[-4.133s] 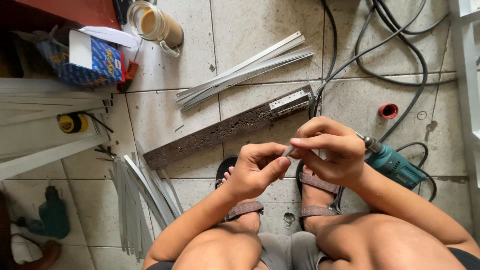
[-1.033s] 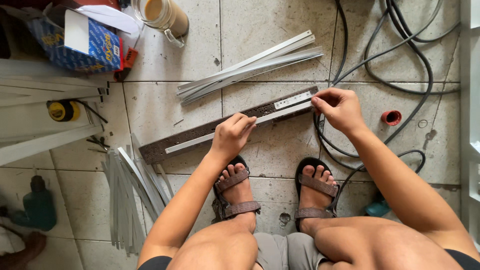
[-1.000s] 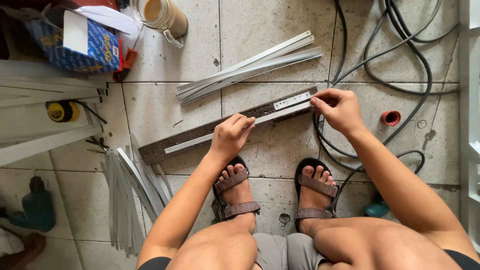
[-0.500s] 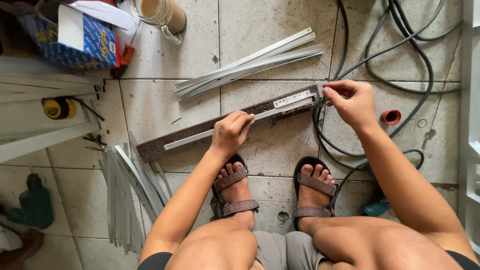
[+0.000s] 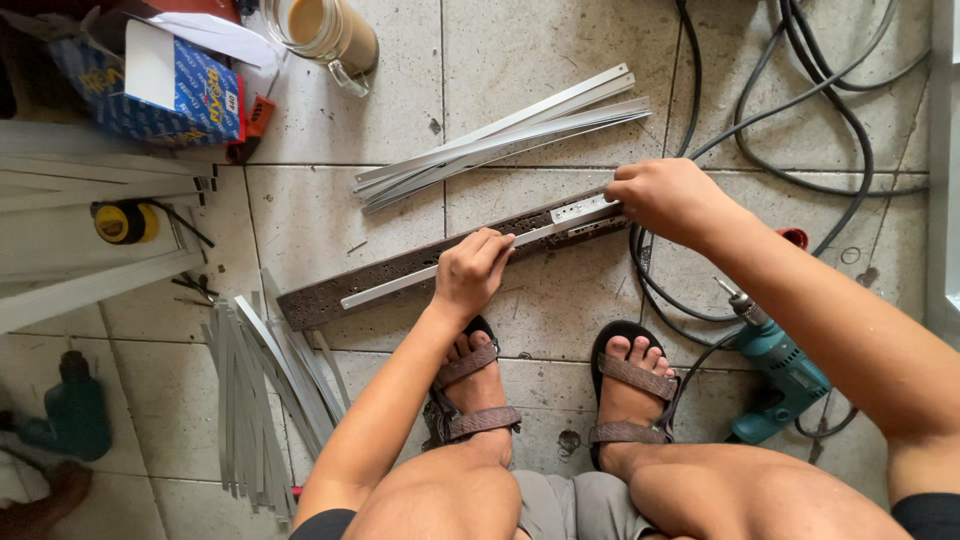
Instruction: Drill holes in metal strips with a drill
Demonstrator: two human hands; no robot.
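View from above of a seated person working on a tiled floor [image 5: 560, 60], sandalled feet near the bottom centre. A long dark perforated board [image 5: 400, 275] lies on the tiles just ahead of the toes, and a pale metal strip [image 5: 440, 270] rests along its top. Both run diagonally, low end at the left and high end at the right.

The left hand [image 5: 470, 275] presses down on the middle of the strip, fingers curled together over its edge. The right hand [image 5: 665, 200] is closed around the strip's upper right end, pinching it.

Open floor lies between the board and a loose bundle of similar strips [image 5: 500, 140] further away, roughly parallel to it. To the left, a fan of more strips [image 5: 255, 390] crowds the board's lower end. To the right, black cables [image 5: 810, 120] loop close around the right hand, and a teal power drill [image 5: 780, 370] lies beside the right foot. A mug [image 5: 325, 30] and a blue carton [image 5: 170, 85] sit at the top left, well clear.

Compared with half a second ago, the right hand has slid slightly left, now covering the strip's end, while the left hand stays in the same spot.
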